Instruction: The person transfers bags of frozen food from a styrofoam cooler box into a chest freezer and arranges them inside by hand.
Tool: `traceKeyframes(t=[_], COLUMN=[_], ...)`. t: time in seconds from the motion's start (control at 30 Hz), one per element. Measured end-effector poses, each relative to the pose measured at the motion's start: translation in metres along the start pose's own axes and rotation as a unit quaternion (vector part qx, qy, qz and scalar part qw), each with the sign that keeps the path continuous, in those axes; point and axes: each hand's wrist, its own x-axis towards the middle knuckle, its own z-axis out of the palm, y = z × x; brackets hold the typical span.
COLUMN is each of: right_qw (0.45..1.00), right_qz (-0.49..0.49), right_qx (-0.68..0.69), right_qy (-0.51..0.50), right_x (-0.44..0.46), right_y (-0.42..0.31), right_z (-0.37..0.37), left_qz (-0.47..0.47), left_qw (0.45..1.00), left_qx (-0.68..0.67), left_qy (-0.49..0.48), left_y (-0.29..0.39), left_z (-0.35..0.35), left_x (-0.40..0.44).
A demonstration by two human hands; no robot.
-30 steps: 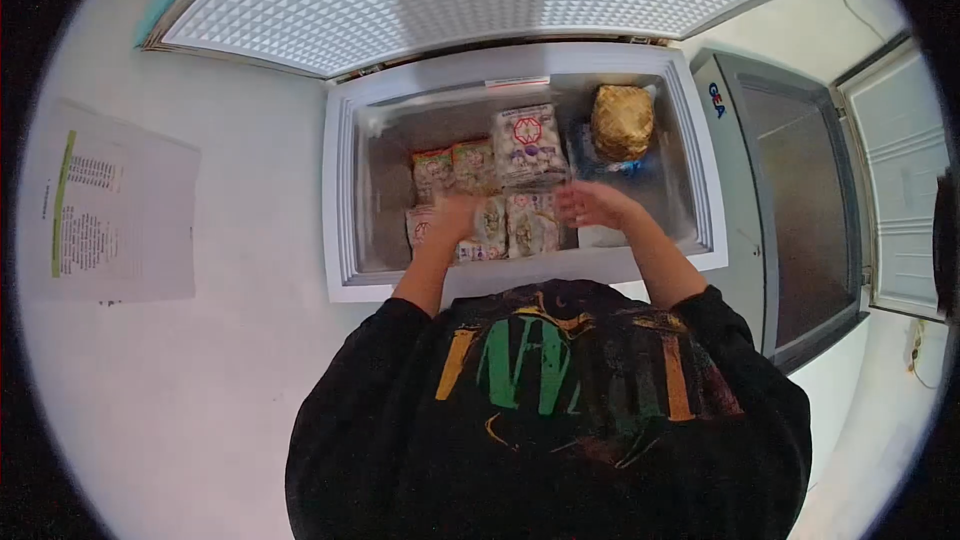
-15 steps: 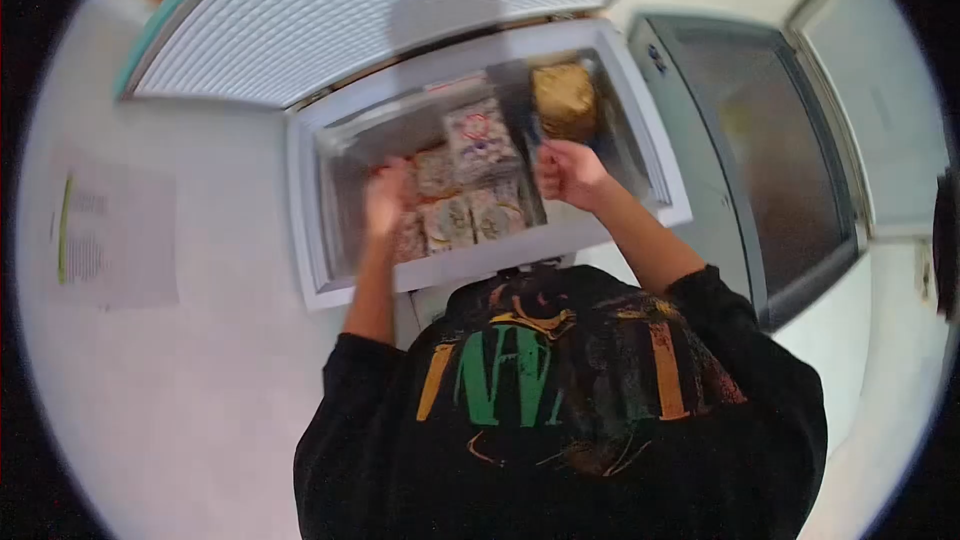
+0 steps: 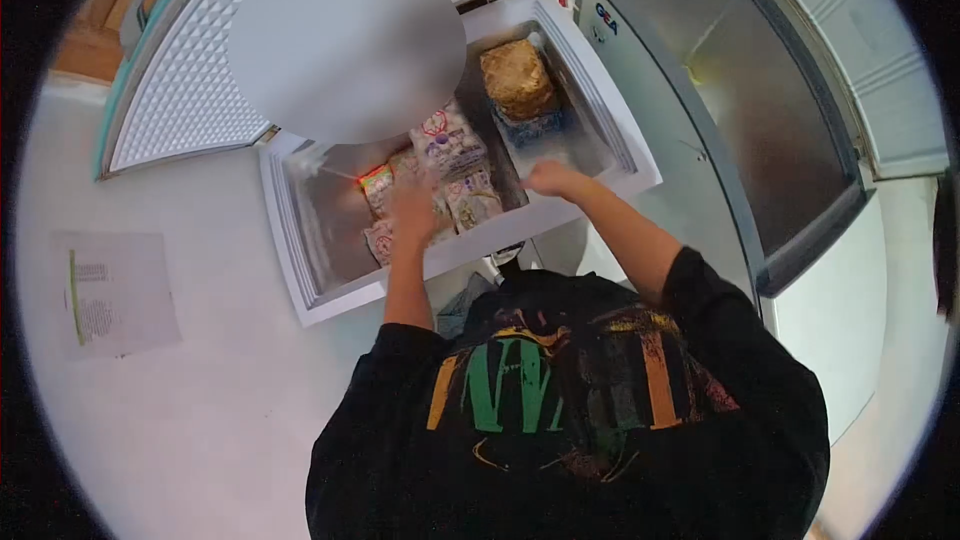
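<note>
My left hand [image 3: 412, 208] is over the packs in the open chest freezer [image 3: 290, 230], smeared by motion, so its fingers cannot be made out. Around it lie several frozen packs: an orange-edged pack [image 3: 376, 188] to its left, a large white pack with a red mark [image 3: 447, 140] above and a clear-white pack [image 3: 472, 200] to its right. My right hand [image 3: 553, 180] hangs above the freezer's near side with its fingers curled; anything inside them is hidden. Beyond it a brown wrapped block [image 3: 518, 78] rests on a blue pack [image 3: 532, 128].
The freezer's raised lid [image 3: 180, 105] stands behind, partly covered by a grey oval blur. A second grey freezer [image 3: 665, 90] with its lid up is at the right. At the left a printed sheet [image 3: 120, 290] lies on the white surface.
The view has turned, so the freezer appears tilted and further left. My right hand has gone from spread fingers to curled ones. My left hand has shifted over the packs.
</note>
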Motion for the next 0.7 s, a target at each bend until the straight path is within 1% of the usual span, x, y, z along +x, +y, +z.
traceKeyframes(t=[0.03,0.07,0.1,0.13,0.17,0.2,0.23,0.27,0.3,0.37,0.43,0.5,0.53,0.57,0.6,0.63,0.67,0.7], right_qw=[1.000,0.987,0.945,0.945,0.926,0.904,0.903,0.884,0.861,0.854,0.847,0.816,0.811,0.825,0.836,0.828,0.849,0.867], right_qz=[-0.004,-0.017,-0.026,-0.024,-0.043,-0.064,-0.065,-0.060,-0.056,-0.073,-0.084,-0.145,-0.142,-0.149,-0.151,-0.135,-0.109,-0.077], right_qx=[-0.004,0.162,0.326,0.325,0.374,0.422,0.423,0.463,0.505,0.513,0.521,0.553,0.558,0.537,0.519,0.533,0.503,0.475], right_qy=[-0.002,-0.010,-0.020,-0.024,-0.004,0.021,0.024,0.025,0.029,0.049,0.071,0.086,0.098,0.095,0.093,0.111,0.119,0.129], right_x=[-0.012,-0.033,-0.048,-0.051,-0.053,-0.054,-0.056,-0.061,-0.065,-0.063,-0.067,-0.067,-0.060,-0.052,-0.053,-0.051,-0.054,-0.056], right_y=[0.007,0.011,0.018,0.026,0.032,0.039,0.045,0.047,0.049,0.051,0.053,0.050,0.052,0.056,0.057,0.053,0.043,0.034], right_z=[-0.001,-0.004,-0.002,0.006,0.012,0.014,0.017,0.019,0.020,0.026,0.038,0.044,0.048,0.055,0.060,0.066,0.061,0.056], left_qz=[0.014,0.029,0.024,-0.021,-0.065,-0.066,-0.061,-0.054,-0.044,-0.054,-0.030,-0.011,-0.024,-0.035,-0.018,0.005,0.034,0.068], left_qw=[0.982,0.930,0.930,0.918,0.903,0.903,0.936,0.959,0.961,0.941,0.939,0.934,0.923,0.911,0.911,0.924,0.933,0.928], left_qx=[-0.183,-0.361,-0.362,-0.395,-0.425,-0.425,-0.341,-0.254,-0.251,-0.302,-0.321,-0.342,-0.372,-0.403,-0.405,-0.380,-0.357,-0.367], left_qy=[0.031,0.060,0.058,0.035,0.013,0.015,0.063,0.110,0.111,0.143,0.121,0.105,0.097,0.086,0.073,0.049,0.025,0.007], left_y=[0.011,0.017,0.023,0.027,0.032,0.034,0.033,0.034,0.039,0.042,0.036,0.030,0.029,0.027,0.024,0.018,0.016,0.010], left_z=[0.022,0.049,0.059,0.069,0.074,0.077,0.079,0.080,0.080,0.078,0.084,0.085,0.085,0.083,0.080,0.077,0.077,0.079], left_x=[-0.001,-0.001,-0.005,-0.010,-0.014,-0.016,-0.021,-0.027,-0.032,-0.045,-0.058,-0.052,-0.048,-0.042,-0.033,-0.020,-0.005,0.008])
